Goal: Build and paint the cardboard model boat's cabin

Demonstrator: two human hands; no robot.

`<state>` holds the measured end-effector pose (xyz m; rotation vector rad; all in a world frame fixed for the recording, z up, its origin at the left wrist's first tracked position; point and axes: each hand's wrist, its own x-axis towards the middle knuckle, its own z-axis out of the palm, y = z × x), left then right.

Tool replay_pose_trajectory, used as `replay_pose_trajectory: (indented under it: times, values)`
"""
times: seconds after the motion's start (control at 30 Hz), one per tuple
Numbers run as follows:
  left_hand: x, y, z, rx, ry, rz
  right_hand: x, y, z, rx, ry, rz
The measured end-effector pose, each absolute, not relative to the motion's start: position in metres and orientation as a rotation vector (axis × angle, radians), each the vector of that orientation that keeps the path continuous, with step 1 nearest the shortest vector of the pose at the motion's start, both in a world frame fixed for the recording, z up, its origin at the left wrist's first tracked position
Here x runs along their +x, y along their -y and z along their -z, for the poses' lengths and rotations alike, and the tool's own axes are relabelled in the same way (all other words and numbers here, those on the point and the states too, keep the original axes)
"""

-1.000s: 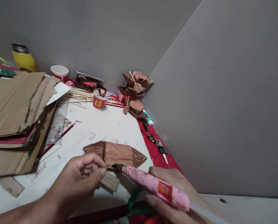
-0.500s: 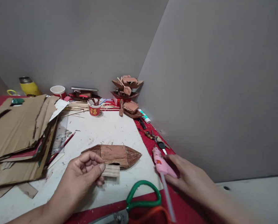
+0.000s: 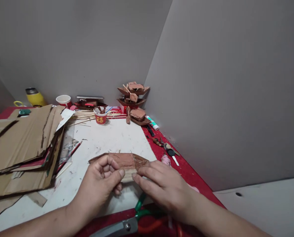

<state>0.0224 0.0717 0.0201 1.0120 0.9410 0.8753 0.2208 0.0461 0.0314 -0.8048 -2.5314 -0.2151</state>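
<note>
Head view: the left hand [image 3: 101, 184] pinches a pale slat panel [image 3: 127, 173] between thumb and forefinger, other fingers curled. The right hand [image 3: 161, 186] lies half spread, fingertips pressing the panel's right end. The panel sits against the near side of the brown boat [image 3: 123, 160], which lies near the front edge of the white board [image 3: 112, 135]. A pink glue gun [image 3: 165, 160] lies on the red table [image 3: 186, 171] just right of the boat, partly hidden. Scissors [image 3: 134, 219] rest at the front edge. Cardboard [image 3: 20, 141] is stacked along the left edge. A red cup [image 3: 100, 115], sticks [image 3: 87, 114] and finished boats [image 3: 134, 98] stand at the back edge.
</note>
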Motion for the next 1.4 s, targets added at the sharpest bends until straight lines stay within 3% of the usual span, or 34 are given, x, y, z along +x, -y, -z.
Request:
replay_pose_trajectory:
  times: [0.33, 1.17, 1.4]
  values:
    - [-0.004, -0.079, -0.008, 1.102, -1.096, -0.968, 0.227, -0.054, -0.03, -0.911, 2.382, -0.174]
    - [0.002, -0.078, -0.006, 1.025, -1.111, -0.932, 0.211, -0.068, -0.025, -0.905, 2.547, 0.043]
    - [-0.011, -0.08, 0.0, 1.676, -1.287, -0.873, 0.212, -0.066, -0.024, -0.908, 2.573, 0.144]
